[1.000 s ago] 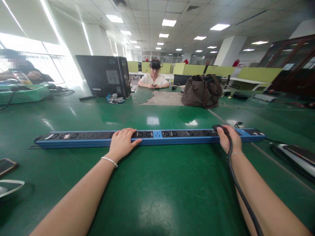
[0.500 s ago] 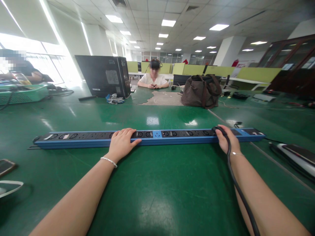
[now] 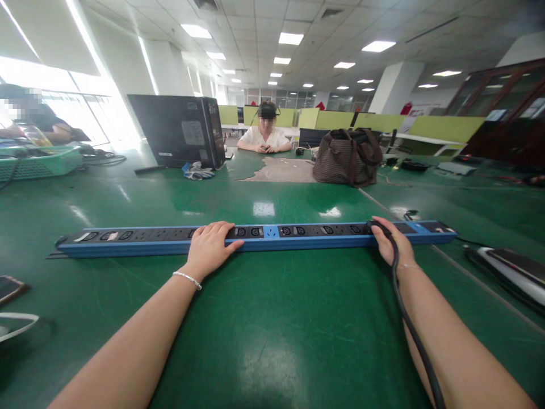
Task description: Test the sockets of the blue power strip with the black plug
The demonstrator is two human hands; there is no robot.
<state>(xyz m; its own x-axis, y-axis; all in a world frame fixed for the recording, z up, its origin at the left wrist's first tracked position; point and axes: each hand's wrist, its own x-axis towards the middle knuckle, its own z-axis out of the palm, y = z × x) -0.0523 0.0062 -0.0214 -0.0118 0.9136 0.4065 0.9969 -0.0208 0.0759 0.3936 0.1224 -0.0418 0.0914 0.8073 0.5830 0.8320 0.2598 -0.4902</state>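
A long blue power strip (image 3: 306, 242) with a row of black sockets lies across the green table. Wrapped over it left of centre is my left hand (image 3: 212, 244), thumb along the front edge and fingers over the top. My right hand (image 3: 392, 241) grips a black power plug (image 3: 374, 226) against the strip's top, toward the right end. Whether the plug sits fully in a socket is hidden by my fingers. From the plug a thick black cord (image 3: 406, 307) hangs down along my right forearm.
Behind the strip stand a black computer case (image 3: 174, 130), gloves (image 3: 198, 170) and a brown bag (image 3: 347, 158). A green basket (image 3: 40, 163) is at far left, a phone (image 3: 11, 288) at the left edge. A white-and-black device (image 3: 511, 272) lies at right. One person sits opposite, another at left.
Almost nothing differs. Both hands stay on the strip and the plug, and the view has shifted very slightly.
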